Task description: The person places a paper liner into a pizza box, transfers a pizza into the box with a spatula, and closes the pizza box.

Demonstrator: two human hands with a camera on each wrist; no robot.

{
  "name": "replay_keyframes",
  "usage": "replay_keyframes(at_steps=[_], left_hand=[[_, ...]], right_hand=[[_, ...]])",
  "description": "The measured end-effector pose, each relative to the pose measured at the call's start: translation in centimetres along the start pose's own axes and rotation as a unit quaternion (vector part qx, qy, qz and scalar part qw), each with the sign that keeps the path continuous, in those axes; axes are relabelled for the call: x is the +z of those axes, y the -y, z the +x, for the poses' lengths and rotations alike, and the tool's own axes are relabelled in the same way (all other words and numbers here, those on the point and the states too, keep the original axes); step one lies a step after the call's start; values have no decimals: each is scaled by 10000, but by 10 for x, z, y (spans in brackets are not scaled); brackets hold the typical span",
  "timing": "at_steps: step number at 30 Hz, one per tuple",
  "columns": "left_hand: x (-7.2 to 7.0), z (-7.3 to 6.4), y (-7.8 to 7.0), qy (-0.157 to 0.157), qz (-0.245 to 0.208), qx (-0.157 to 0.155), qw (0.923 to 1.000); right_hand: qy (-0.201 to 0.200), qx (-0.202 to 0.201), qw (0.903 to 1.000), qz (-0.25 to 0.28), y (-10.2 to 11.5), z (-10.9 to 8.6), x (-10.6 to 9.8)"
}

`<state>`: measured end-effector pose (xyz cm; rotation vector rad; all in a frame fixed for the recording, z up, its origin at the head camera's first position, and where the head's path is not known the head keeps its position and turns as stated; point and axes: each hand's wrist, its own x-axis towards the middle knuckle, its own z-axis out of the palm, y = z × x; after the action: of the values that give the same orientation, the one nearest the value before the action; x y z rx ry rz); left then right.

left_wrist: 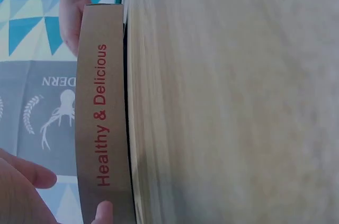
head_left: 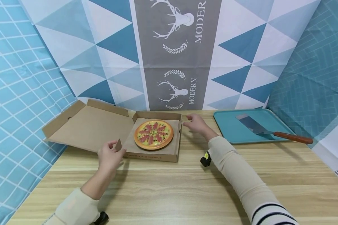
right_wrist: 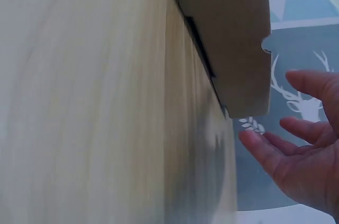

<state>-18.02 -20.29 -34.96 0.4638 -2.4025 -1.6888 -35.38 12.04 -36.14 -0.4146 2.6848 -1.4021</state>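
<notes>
A round pizza (head_left: 153, 134) with red strips on yellow topping lies in an opened cardboard box (head_left: 174, 150). The box lid (head_left: 97, 125) is folded out to the left. My left hand (head_left: 110, 157) is at the box's front left corner, beside a small upright cardboard flap (head_left: 118, 145). In the left wrist view, its thumb (left_wrist: 104, 212) is at the lettered front wall (left_wrist: 103, 102), while another finger is spread away from it. My right hand (head_left: 197, 124) is at the right side wall, its fingers (right_wrist: 262, 152) loosely spread with nothing between them.
On the right lies a teal tray (head_left: 225, 125), and across it a wide metal spatula (head_left: 250, 123) whose wooden handle (head_left: 293, 137) reaches past the edge. Everything stands on a wood-grain table (head_left: 169, 190). Patterned sheets (head_left: 177, 56) hang behind and at both sides.
</notes>
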Motion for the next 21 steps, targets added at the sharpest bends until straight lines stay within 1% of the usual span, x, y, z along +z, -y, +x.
replay_keyframes(at_steps=[4,8,12,15,18,21], left_hand=[[-1,3,1,-290,138,-79,9995],[-2,7,2,-472,228,-94,9986],[-4,12,4,-416,213,-173,9988],[-7,15,5,-306,165,-218,9992],[-9,17,5,-163,36,-268,9995],[-11,19,4,-55,-24,-333,9994]], right_hand=[[214,399,9961,754,-1,7,9],[274,570,9907,1204,0,9,14],[373,427,9882,1421,0,11,19],[393,288,9872,1518,1,13,21],[375,217,9854,1649,1,12,22],[400,247,9819,1836,2,11,23]])
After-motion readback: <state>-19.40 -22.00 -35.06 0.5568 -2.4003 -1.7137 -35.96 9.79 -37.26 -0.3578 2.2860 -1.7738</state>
